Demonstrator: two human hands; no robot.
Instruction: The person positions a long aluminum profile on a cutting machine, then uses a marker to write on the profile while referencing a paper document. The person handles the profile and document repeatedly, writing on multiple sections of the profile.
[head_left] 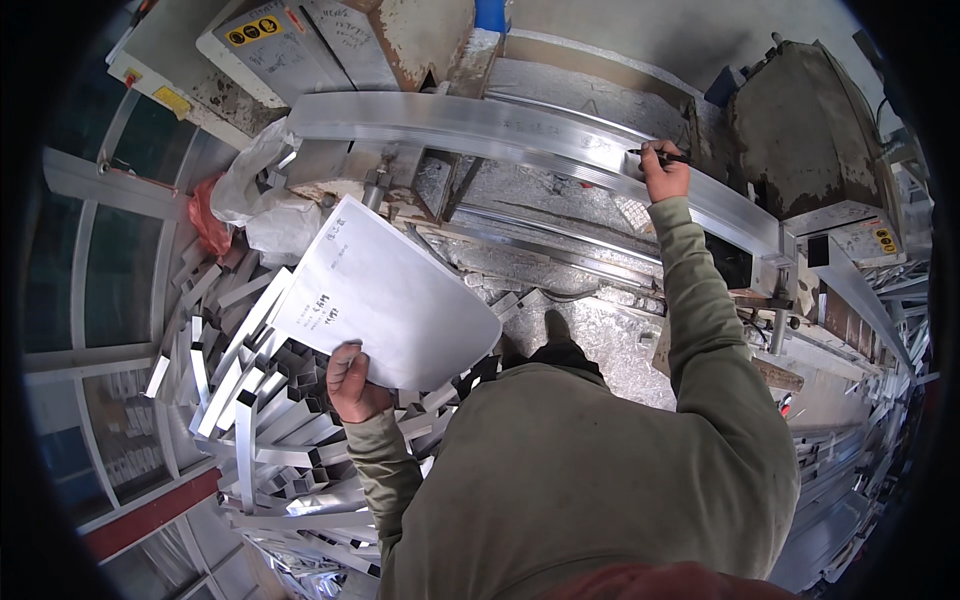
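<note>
Pinched at its lower left edge, a large white sheet of paper [400,300] with some dark writing hangs from my left hand [355,384]. My right hand [664,170] is stretched far forward and grips a black marker pen [672,157]. The pen's tip is at the face of a long, wide silver metal profile [470,125], and faint dark marks show on that face. This profile lies across the machine in front of me, from the upper left to the right. Whether the tip touches the metal I cannot tell.
Machine housings [815,130] with worn paint stand at both ends of the profile. Many cut metal tubes [270,410] are heaped at my left, beside plastic bags [262,195]. Metal shavings [610,350] cover the floor round my feet. A tube [855,295] juts out at the right.
</note>
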